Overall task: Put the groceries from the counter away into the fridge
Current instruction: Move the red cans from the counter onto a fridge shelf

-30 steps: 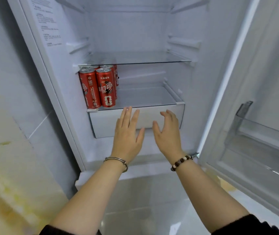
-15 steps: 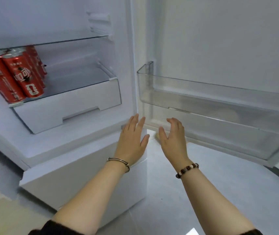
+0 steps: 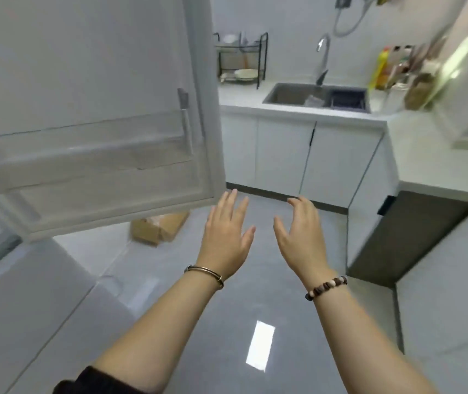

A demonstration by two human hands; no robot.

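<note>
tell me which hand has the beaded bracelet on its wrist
The right hand: its wrist carries the beaded bracelet, brown and pale beads, while the left hand wears a plain metal bangle.

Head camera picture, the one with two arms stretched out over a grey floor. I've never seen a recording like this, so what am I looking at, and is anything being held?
There is no machine here. A person wears a wide-angle camera on the head, so you look forward and down along their own arms. The left hand, with a metal bangle at the wrist, and the right hand, with a beaded bracelet, are both open and hold nothing.

On the left is the open fridge door with a see-through door shelf. Ahead is a white counter with a sink, a faucet, a dish rack in the corner and some blurred bottles on the right. A cardboard box lies on the floor. The picture is too blurred to show which groceries are on the counter.
</note>
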